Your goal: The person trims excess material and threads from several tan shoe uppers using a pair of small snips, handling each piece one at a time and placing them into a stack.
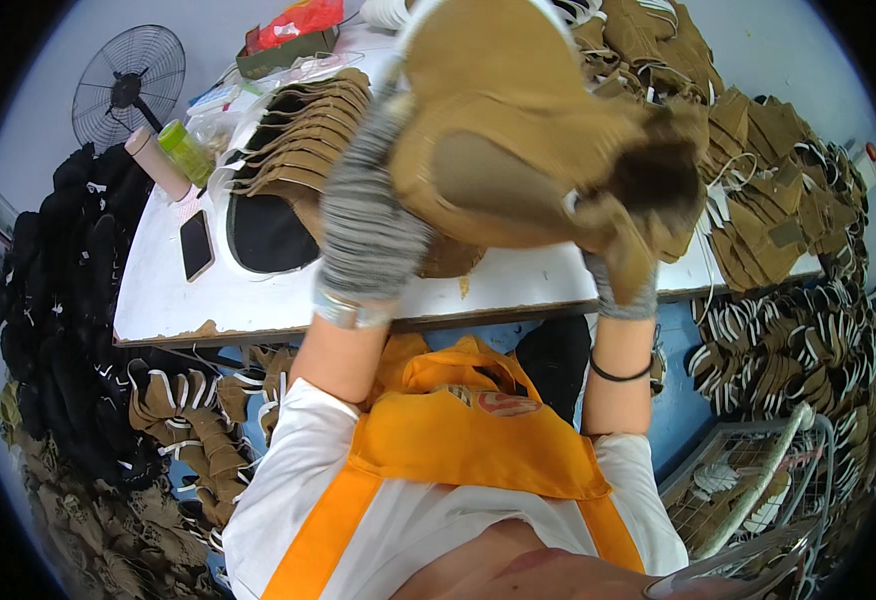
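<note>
A large brown shoe upper (488, 130), blurred in part by motion, is held up above the table's front. It has a grey-brown oval patch and a dark fuzzy opening at its right end. My left hand (370, 205), in a grey striped knit glove, grips its left side. Most of my right hand (626, 295) is hidden behind the upper's right end; only the glove's cuff and lower part show, with the brown material folded over it. Just left of my left hand, a row of overlapping brown pieces (303, 130) lies on the table.
On the white table (173, 290) are a phone (197, 246), a pink bottle (158, 165), a green cup (187, 152) and a box (288, 52). Brown pieces (758, 190) are heaped at right. A wire cart (758, 470) stands lower right; black pieces (68, 300) pile up at left.
</note>
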`<state>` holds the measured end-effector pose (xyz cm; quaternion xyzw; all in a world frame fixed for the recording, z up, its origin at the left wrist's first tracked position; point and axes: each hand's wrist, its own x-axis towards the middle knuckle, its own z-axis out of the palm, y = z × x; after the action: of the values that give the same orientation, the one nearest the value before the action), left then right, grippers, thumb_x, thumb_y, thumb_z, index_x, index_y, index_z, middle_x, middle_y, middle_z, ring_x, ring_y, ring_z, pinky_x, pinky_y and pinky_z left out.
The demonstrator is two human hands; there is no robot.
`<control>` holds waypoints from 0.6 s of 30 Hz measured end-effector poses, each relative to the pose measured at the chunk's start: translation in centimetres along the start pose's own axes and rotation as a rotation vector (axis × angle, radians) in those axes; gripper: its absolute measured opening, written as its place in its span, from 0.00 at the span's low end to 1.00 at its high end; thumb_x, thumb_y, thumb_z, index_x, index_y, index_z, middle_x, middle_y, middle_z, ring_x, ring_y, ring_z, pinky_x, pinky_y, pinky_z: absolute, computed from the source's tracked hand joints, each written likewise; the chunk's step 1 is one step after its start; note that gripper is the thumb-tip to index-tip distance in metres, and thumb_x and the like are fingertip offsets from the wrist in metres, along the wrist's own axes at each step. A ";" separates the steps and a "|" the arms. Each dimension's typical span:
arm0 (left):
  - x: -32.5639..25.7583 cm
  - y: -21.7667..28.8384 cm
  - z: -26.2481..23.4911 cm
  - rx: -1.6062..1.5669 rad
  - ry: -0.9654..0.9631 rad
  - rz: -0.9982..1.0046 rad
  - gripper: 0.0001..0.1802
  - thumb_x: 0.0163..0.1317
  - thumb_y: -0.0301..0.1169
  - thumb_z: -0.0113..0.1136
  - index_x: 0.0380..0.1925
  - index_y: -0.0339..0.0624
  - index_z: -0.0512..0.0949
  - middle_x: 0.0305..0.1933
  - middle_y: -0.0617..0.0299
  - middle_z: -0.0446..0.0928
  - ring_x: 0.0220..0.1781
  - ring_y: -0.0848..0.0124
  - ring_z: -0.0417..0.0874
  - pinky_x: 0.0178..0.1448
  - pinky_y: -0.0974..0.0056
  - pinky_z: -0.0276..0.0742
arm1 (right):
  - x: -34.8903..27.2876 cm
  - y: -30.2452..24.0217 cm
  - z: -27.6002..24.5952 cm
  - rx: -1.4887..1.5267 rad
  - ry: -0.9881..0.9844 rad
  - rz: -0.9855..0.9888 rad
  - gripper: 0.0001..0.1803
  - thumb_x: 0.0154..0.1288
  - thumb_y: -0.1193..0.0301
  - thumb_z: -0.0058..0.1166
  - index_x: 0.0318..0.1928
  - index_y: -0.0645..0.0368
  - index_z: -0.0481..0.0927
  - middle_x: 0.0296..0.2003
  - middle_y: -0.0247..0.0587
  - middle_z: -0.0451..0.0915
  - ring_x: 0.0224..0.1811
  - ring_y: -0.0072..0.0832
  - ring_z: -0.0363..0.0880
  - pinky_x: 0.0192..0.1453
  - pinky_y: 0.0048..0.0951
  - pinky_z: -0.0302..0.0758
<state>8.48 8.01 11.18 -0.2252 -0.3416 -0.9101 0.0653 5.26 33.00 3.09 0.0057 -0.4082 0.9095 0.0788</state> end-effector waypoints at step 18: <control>3.9 2.2 -14.9 0.622 -0.104 -0.248 0.21 0.64 0.29 0.52 0.57 0.37 0.70 0.51 0.60 0.76 0.52 0.72 0.75 0.57 0.69 0.70 | 2.6 7.6 6.0 -0.153 0.009 0.381 0.12 0.66 0.59 0.53 0.41 0.52 0.77 0.24 0.26 0.74 0.10 0.14 0.52 0.11 0.16 0.50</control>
<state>0.23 -3.23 4.38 -0.1973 -0.6307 -0.7506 0.0022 1.29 23.97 1.65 -0.0816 -0.4694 0.8743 -0.0928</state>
